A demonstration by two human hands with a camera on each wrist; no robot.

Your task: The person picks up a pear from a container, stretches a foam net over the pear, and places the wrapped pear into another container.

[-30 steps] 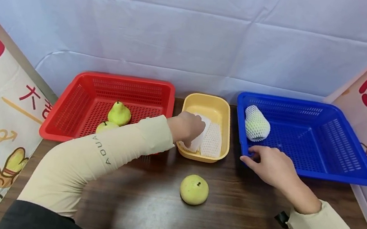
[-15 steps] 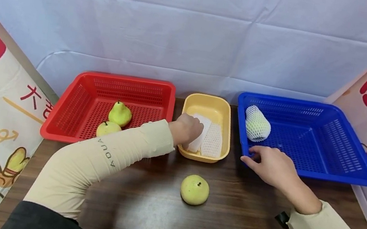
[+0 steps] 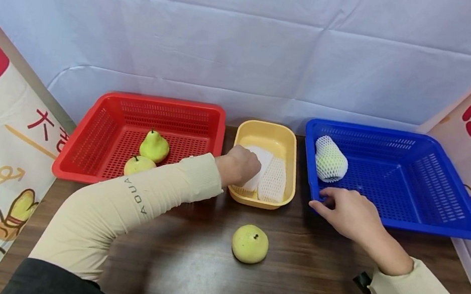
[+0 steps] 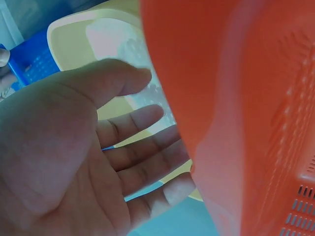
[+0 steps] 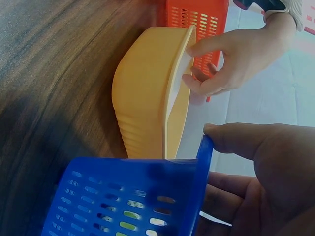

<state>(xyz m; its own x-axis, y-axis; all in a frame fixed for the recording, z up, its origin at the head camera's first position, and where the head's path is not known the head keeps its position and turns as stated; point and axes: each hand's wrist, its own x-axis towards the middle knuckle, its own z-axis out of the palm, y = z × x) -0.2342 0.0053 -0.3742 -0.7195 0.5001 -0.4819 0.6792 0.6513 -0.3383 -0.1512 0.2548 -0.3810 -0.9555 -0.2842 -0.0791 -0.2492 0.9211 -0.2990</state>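
Note:
In the head view my left hand (image 3: 239,166) is over the left side of a yellow tub (image 3: 289,175). White foam net sleeves (image 3: 273,180) lie inside it. The left wrist view shows the fingers loosely bent and the thumb apart from them, with foam net (image 4: 115,42) beyond. My right hand (image 3: 346,212) grips the near left corner rim of a blue basket (image 3: 395,181), thumb on one side and fingers on the other. Inside that basket lies a pear in a foam net (image 3: 331,161). A round yellow-green pear (image 3: 250,243) sits on the table before the tub.
A red basket (image 3: 168,106) stands left of the tub, holding a green pear (image 3: 155,146) and a rounder yellow one (image 3: 138,165) partly behind my left sleeve. The dark wooden table (image 3: 180,271) meets a pale cloth backdrop (image 3: 232,45) behind the containers.
My left hand has drawn back slightly to the left in the tub. The left foam net sleeve has shifted a little. My right hand stays at the blue basket's corner.

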